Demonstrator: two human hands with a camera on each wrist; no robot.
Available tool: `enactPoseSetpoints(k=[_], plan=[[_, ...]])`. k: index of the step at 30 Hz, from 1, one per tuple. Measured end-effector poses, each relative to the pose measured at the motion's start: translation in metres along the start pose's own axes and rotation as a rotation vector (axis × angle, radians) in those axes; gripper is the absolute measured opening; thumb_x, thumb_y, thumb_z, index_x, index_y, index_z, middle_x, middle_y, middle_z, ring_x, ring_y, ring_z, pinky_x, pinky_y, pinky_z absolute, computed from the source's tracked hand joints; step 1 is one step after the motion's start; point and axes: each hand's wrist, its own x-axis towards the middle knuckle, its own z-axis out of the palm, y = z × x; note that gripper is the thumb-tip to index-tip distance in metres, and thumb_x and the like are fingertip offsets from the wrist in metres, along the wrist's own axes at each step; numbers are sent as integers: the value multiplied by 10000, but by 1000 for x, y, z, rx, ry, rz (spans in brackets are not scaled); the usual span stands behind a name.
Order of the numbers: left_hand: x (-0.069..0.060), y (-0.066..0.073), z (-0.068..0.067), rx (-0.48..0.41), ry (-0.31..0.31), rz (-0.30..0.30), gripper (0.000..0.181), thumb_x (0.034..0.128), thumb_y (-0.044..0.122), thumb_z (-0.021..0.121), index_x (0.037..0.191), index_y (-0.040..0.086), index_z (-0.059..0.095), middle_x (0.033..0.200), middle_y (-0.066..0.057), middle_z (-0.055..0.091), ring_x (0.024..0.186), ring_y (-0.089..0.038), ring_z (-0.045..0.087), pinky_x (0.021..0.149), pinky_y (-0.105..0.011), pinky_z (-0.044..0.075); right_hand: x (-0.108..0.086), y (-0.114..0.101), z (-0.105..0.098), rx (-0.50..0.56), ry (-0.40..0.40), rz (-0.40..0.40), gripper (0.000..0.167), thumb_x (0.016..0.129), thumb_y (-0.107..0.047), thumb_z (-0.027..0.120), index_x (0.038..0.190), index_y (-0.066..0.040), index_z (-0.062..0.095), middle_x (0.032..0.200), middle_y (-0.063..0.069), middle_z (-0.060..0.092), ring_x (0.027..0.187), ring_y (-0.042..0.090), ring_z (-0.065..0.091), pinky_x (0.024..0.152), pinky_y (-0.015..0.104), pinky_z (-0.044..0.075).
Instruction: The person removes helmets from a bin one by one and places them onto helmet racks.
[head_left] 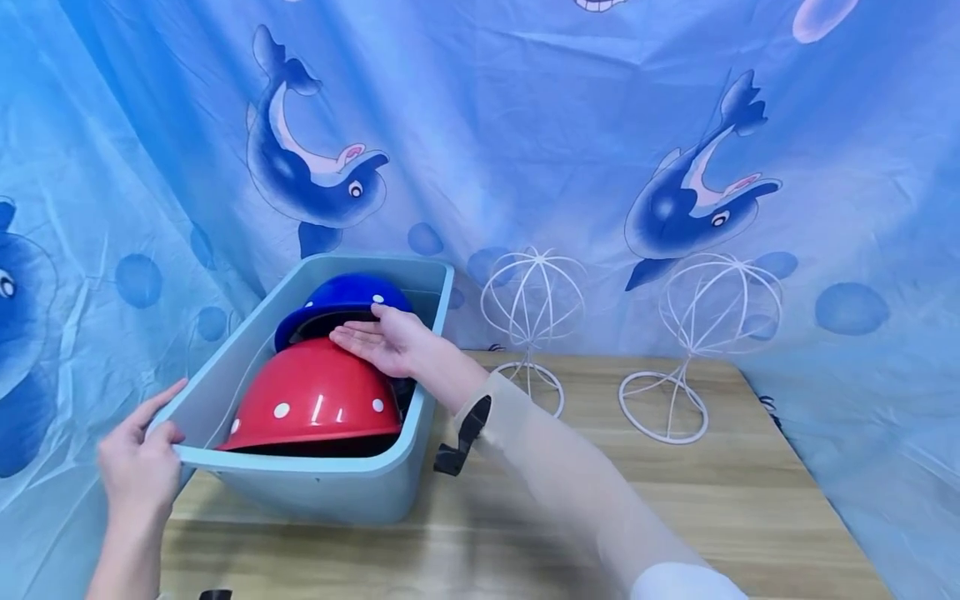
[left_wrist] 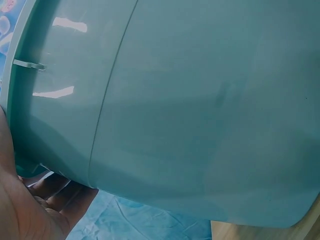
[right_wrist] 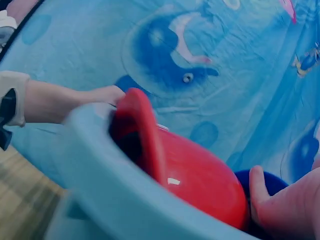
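A light blue-green bin (head_left: 300,462) holds a red helmet (head_left: 318,396) with white dots in front and a blue helmet (head_left: 341,292) behind it. My left hand (head_left: 142,458) grips the bin's front left corner, thumb over the rim; in the left wrist view its fingers (left_wrist: 65,197) lie against the outer wall. Above the bin, my right hand (head_left: 386,340) has its fingers extended over the top of the red helmet, beside the blue one. In the right wrist view the right hand (right_wrist: 285,202) is next to the blue helmet (right_wrist: 272,182); whether it touches either helmet, I cannot tell.
Two white wire stands, one (head_left: 534,312) just right of the bin and another (head_left: 693,333) farther right, stand near the back of the wooden table (head_left: 675,517). A blue curtain (head_left: 510,150) with dolphins hangs behind and at both sides.
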Motion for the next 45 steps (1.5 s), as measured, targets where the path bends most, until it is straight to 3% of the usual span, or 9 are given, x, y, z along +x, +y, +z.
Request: enactPoseSetpoints(k=[5, 11, 16, 21, 25, 29, 34, 38, 45], plan=[[2, 3, 0, 4, 3, 12, 600, 837, -46, 448, 1284, 310, 633, 1196, 88, 619, 895, -72, 484, 475, -206, 333, 16, -6, 1, 46, -6, 19, 581, 1008, -342, 470, 1239, 190, 509, 1121, 309, 603, 1139, 391, 578, 942, 378, 469], [0, 0, 5, 0, -18, -23, 601, 851, -30, 431, 1298, 327, 616, 1309, 15, 584, 992, -53, 514, 563, -164, 374, 28, -8, -2, 52, 13, 30, 620, 1000, -375, 482, 1231, 200, 506, 1097, 314, 610, 1109, 393, 599, 927, 370, 479], [1, 1, 4, -77, 21, -34, 636, 796, -77, 427, 1271, 283, 647, 1236, 106, 615, 1024, -25, 530, 654, -132, 372, 34, -11, -4, 68, 35, 15, 543, 986, -290, 540, 1256, 179, 495, 1062, 306, 636, 1050, 388, 635, 885, 359, 501], [2, 5, 3, -179, 44, -32, 633, 768, -104, 416, 1246, 222, 673, 1145, 148, 647, 985, -18, 559, 669, -122, 381, 33, -14, -9, 183, 21, 35, 438, 983, -151, 528, 1264, 181, 478, 1100, 340, 607, 1107, 436, 592, 901, 371, 487], [1, 5, 5, -176, 44, -6, 613, 782, -105, 413, 1241, 205, 677, 1104, 158, 652, 946, -20, 565, 651, -127, 383, 32, -14, -12, 221, -14, 73, 433, 986, -101, 497, 1302, 188, 430, 1161, 368, 555, 1188, 478, 516, 920, 378, 471], [-1, 3, 6, -147, 46, 4, 617, 784, -103, 412, 1246, 211, 674, 1092, 167, 644, 920, -37, 549, 629, -140, 377, 30, -13, -11, 203, -22, 70, 431, 974, -50, 500, 1368, 103, 416, 1182, 351, 547, 1176, 512, 507, 912, 402, 473], [-4, -1, 7, -147, 54, -8, 615, 787, -95, 413, 1243, 224, 676, 1116, 163, 642, 942, -41, 543, 647, -137, 369, 19, -14, -8, 174, -19, 21, 588, 922, 43, 510, 1475, -44, 328, 1190, 307, 565, 1115, 510, 553, 882, 414, 489], [-3, -1, 8, -170, 58, 11, 613, 782, -99, 410, 1238, 211, 679, 1131, 150, 648, 963, -31, 557, 668, -131, 372, 3, -20, -4, 142, -32, -33, 681, 884, 61, 555, 1488, -68, 268, 1184, 276, 581, 1063, 493, 592, 861, 408, 499], [1, 1, 7, -150, 29, -35, 622, 807, -88, 397, 1263, 244, 659, 1212, 121, 622, 1047, -55, 533, 676, -127, 378, -28, -35, -7, 45, -165, -58, 655, 900, 25, 587, 1467, -102, 285, 1203, 217, 598, 1128, 454, 572, 859, 384, 496]])
